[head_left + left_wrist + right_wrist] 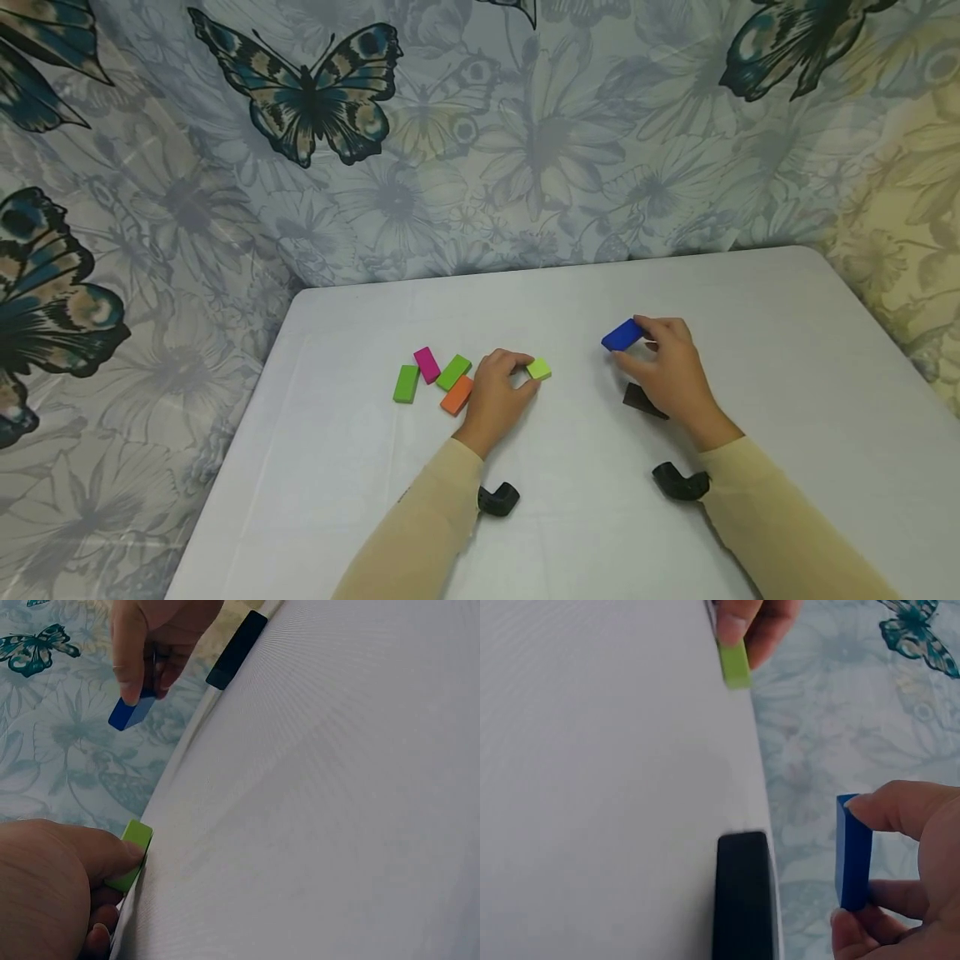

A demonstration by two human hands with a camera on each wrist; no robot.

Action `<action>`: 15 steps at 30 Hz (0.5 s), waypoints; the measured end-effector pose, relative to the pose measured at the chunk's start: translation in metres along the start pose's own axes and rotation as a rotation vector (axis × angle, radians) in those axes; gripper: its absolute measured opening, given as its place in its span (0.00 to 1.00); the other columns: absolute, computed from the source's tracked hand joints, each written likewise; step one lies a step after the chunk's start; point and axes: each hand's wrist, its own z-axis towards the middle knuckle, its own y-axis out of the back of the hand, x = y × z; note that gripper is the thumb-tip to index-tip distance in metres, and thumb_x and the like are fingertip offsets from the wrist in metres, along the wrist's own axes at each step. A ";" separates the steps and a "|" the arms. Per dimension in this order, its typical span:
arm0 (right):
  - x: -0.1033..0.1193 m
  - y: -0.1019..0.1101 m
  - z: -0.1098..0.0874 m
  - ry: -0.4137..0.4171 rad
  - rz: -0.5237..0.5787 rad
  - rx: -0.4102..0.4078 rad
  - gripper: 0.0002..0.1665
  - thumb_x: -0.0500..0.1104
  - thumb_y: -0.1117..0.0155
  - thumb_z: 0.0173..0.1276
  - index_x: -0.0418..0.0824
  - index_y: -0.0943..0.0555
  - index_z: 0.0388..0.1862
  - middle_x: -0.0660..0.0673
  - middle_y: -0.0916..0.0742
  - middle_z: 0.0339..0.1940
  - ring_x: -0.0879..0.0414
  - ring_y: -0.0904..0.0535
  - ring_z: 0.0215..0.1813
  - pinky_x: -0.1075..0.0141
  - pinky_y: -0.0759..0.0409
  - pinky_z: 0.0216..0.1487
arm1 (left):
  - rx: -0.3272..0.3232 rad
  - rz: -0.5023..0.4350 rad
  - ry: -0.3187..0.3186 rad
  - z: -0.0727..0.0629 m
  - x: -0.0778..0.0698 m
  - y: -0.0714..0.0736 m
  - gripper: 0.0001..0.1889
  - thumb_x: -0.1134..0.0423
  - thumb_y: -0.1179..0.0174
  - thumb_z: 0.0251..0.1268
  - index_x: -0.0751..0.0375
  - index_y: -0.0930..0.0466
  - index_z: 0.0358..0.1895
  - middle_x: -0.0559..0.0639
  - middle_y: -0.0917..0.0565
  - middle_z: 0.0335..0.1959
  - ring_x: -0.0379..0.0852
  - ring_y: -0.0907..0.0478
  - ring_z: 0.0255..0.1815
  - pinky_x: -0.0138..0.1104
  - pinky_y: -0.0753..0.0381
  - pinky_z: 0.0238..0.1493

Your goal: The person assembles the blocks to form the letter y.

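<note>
My left hand [497, 398] pinches a lime-green block [538, 369] between thumb and fingers, low at the table surface. In the left wrist view the thumb lies across the face of that lime-green block [136, 838]. Further right, my right hand [672, 367] holds a blue block [622, 335] by its ends, raised above the table. The right wrist view shows the blue block [853, 855] upright between thumb and fingertips. A black block [643, 400] is on the table just below the right hand, partly hidden by it.
Left of my left hand lie a magenta block [427, 365], an orange block [457, 396] and two green blocks, one green block [407, 384] farthest left. All are on a white-covered table [570, 517]. Butterfly-patterned fabric [450, 167] hangs behind it. Black curved pieces stick out at both wrists.
</note>
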 end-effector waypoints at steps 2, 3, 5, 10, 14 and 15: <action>0.006 -0.004 0.003 0.001 0.013 0.004 0.42 0.38 0.24 0.74 0.21 0.31 0.78 0.23 0.29 0.66 0.27 0.25 0.66 0.34 0.24 0.67 | 0.000 0.000 0.006 0.000 0.000 0.000 0.16 0.66 0.22 0.68 0.58 0.10 0.57 0.45 0.15 0.51 0.43 0.23 0.54 0.35 0.21 0.58; 0.008 -0.006 0.005 0.000 0.019 0.005 0.42 0.38 0.24 0.74 0.21 0.31 0.78 0.24 0.29 0.67 0.27 0.25 0.66 0.35 0.24 0.67 | -0.001 -0.001 0.009 0.000 0.000 0.000 0.16 0.66 0.22 0.68 0.58 0.10 0.57 0.45 0.15 0.51 0.43 0.23 0.54 0.35 0.21 0.58; 0.014 -0.010 0.008 -0.005 0.026 0.007 0.42 0.39 0.24 0.74 0.22 0.31 0.79 0.24 0.29 0.67 0.28 0.26 0.67 0.35 0.24 0.67 | -0.002 0.000 0.017 0.000 -0.001 0.000 0.16 0.66 0.22 0.68 0.58 0.10 0.57 0.45 0.16 0.51 0.43 0.23 0.55 0.35 0.21 0.58; 0.024 -0.022 0.016 -0.007 0.043 0.005 0.42 0.38 0.24 0.74 0.23 0.31 0.79 0.25 0.28 0.66 0.29 0.25 0.67 0.36 0.25 0.69 | -0.009 0.006 0.039 0.000 -0.003 0.000 0.16 0.65 0.23 0.69 0.59 0.11 0.58 0.46 0.16 0.52 0.44 0.23 0.56 0.36 0.21 0.59; 0.030 -0.033 0.020 -0.020 0.065 0.010 0.41 0.39 0.25 0.74 0.23 0.30 0.79 0.25 0.28 0.66 0.29 0.25 0.68 0.37 0.24 0.69 | -0.017 0.003 0.067 0.000 -0.003 0.000 0.17 0.64 0.23 0.70 0.58 0.11 0.60 0.46 0.16 0.54 0.45 0.23 0.58 0.37 0.21 0.60; 0.031 -0.036 0.021 -0.025 0.068 0.014 0.41 0.39 0.25 0.75 0.23 0.30 0.79 0.25 0.28 0.66 0.29 0.25 0.68 0.37 0.24 0.69 | -0.019 0.000 0.072 0.000 -0.002 0.000 0.17 0.64 0.23 0.70 0.58 0.11 0.60 0.46 0.16 0.54 0.45 0.23 0.59 0.37 0.21 0.61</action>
